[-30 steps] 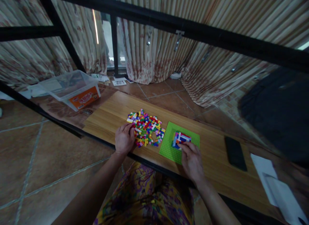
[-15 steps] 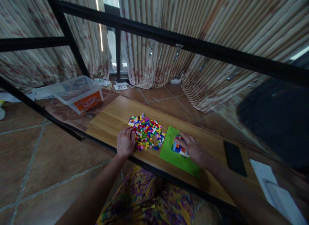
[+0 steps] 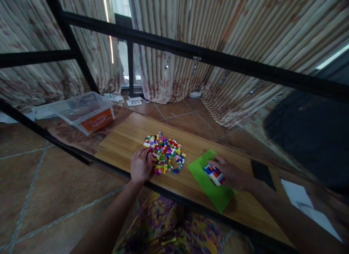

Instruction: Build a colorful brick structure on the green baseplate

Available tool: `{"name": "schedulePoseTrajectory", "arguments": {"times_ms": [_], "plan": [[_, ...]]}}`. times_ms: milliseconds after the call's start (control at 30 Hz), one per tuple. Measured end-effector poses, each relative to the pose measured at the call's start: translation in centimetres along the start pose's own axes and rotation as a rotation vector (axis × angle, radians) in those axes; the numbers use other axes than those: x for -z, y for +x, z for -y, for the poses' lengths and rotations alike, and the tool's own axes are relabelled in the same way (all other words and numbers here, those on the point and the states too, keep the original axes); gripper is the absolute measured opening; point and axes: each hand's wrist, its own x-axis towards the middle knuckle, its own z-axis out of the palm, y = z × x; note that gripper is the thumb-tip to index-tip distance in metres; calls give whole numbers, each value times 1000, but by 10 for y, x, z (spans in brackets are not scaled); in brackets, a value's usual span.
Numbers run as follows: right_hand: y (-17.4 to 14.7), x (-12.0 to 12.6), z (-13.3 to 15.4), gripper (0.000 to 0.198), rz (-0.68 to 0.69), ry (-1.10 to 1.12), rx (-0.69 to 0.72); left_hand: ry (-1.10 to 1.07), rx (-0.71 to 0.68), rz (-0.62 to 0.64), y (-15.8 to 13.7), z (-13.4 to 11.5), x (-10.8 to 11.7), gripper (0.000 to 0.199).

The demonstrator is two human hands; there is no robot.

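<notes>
My left hand (image 3: 141, 165) rests at the near left edge of a pile of small colourful toy bricks (image 3: 165, 148). Its fingers are curled together, and whatever they may hold is hidden. On the right, my right hand (image 3: 230, 173) is closed round the far and right sides of a small brick build (image 3: 213, 174) in blue, red, white and yellow. The build is on a green studded baseplate (image 3: 200, 166), which is turned askew on the wooden board. Part of the build is hidden under my right hand.
The wooden board (image 3: 120, 139) has a dark edge. A black phone-like slab (image 3: 262, 174) lies right of my right hand, with white paper (image 3: 297, 192) beyond. A clear plastic box (image 3: 94, 119) with an orange label stands on the floor. A black metal bar (image 3: 163, 41) crosses in front of curtains.
My right hand has moved slightly right, and the green baseplate has turned clockwise with the brick build on it. My left hand has stayed beside the pile. The view has tilted slightly.
</notes>
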Motion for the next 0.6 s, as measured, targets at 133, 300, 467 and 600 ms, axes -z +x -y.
{"name": "schedulePoseTrajectory", "arguments": {"times_ms": [133, 300, 467, 600], "plan": [[-19, -4, -18, 88, 75, 85, -44, -6, -7, 3, 0, 0, 1, 35], [-29, -18, -15, 92, -29, 174, -216, -4, -25, -3, 1, 0, 2, 36], [-27, -37, 9, 83, -238, 189, -296, -4, -44, -8, 1, 3, 1, 34], [-20, -57, 42, 82, -394, 152, -405, -11, -66, -8, 2, 8, 0, 33]]}}
